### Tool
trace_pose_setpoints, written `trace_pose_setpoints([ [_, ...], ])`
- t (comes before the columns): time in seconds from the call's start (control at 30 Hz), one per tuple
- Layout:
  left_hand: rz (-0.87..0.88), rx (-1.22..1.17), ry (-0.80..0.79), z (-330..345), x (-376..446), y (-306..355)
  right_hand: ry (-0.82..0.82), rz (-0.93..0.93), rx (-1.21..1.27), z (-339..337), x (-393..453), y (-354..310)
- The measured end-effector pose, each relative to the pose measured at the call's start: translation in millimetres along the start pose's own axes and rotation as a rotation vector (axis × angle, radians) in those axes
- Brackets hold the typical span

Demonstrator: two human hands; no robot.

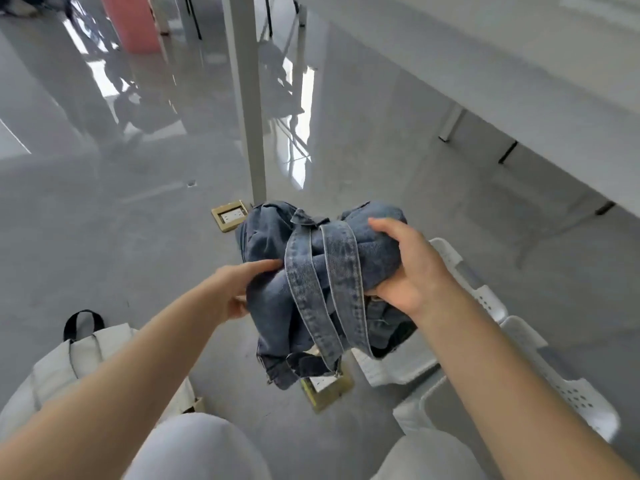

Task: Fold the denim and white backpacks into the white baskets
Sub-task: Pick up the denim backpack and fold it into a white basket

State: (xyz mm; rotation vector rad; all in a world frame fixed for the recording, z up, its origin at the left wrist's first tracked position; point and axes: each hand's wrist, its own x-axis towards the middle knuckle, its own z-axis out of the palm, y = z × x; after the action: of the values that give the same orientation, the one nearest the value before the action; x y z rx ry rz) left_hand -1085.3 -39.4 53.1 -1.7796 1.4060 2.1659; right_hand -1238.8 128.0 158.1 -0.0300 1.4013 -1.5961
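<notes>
denim backpack [311, 271]: bunched in the air between both hands, over the floor, just left of the nearer-to-table white basket; not in any basket yet.
left hand [239, 289]: grip pressed flat against the bundle's left side, fingers partly buried in cloth; more a push than a pinch.
right hand [405, 268]: grip wrapped over the right end, thumb on top, fingers under, squeezing denim.
straps [332, 299]: two loose loops hang down over the front, lower ends and buckles dangle below the bundle.
white baskets: far white basket [460, 271] behind the right wrist, already holds something dark; near white basket [554, 375] by the right forearm, contents mostly hidden.
white backpack [79, 365]: on the floor at lower left, black handle up, untouched.
risk 1: straps likely to catch on a basket rim going in, dragging the fold open.
risk 2: left side only pressed, so the bundle could spring apart or slip down if that hand lets up.
risk 3: far basket looks partly full; bundle may sit proud and spill out.
risk 4: dangling buckles could snag the brass floor socket [327, 386] below.
</notes>
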Motion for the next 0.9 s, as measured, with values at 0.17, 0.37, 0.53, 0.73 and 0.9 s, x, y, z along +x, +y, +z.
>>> trace_pose_setpoints([
  [0.17,0.082,-0.109,-0.182,14.9,6.9,12.9,0.050,-0.155,-0.030,-6.5,1.3,-22.7],
  [0.37,0.198,-0.415,-0.414,70.1,-18.6,30.4,0.227,-0.315,0.093,-50.5,-6.6,-53.7],
  [0.53,0.215,-0.503,-0.553,138.8,-25.3,40.2,0.326,-0.462,0.160,-111.2,-1.5,-66.8],
  [0.73,0.166,-0.392,-0.469,195.0,8.0,-14.1,0.632,-0.477,0.113,-172.5,33.7,-10.1],
  [0.9,0.170,-0.358,-0.466,209.7,22.4,-44.6,0.718,-0.115,-0.135,-216.8,50.6,47.7],
])
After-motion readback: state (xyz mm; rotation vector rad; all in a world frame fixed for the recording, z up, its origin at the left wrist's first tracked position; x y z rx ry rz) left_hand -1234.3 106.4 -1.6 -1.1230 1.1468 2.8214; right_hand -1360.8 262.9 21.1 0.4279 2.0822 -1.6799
